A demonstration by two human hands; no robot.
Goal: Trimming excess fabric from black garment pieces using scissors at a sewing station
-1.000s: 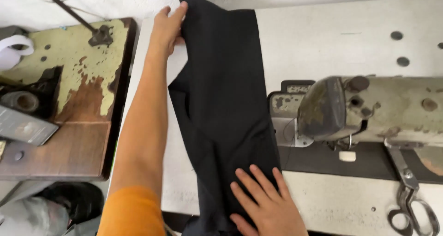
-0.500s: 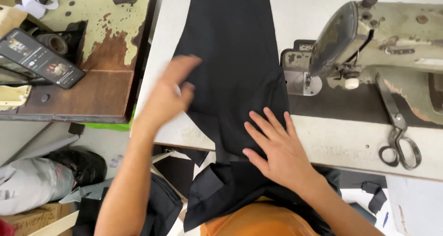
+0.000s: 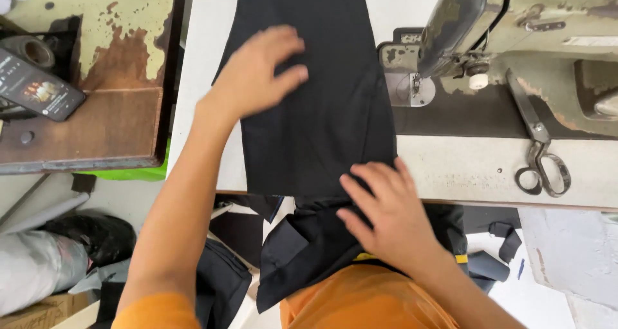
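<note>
Head view: my left hand (image 3: 257,71) and right hand (image 3: 380,206) press flat and open on the black cloth (image 3: 309,110) on the counter (image 3: 450,168), and its hanging end could pull it off the edge.

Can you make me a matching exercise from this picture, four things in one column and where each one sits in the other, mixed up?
Things:
1. left hand
2. right hand
3. scissors
4. phone

Places:
A. on the worn side table at the far left
B. flat on the black cloth, on the white table
C. at the table's near edge, on the cloth's hanging end
D. on the sewing machine bed and table, right of the cloth

Pairs: 1-B, 2-C, 3-D, 4-A
</note>
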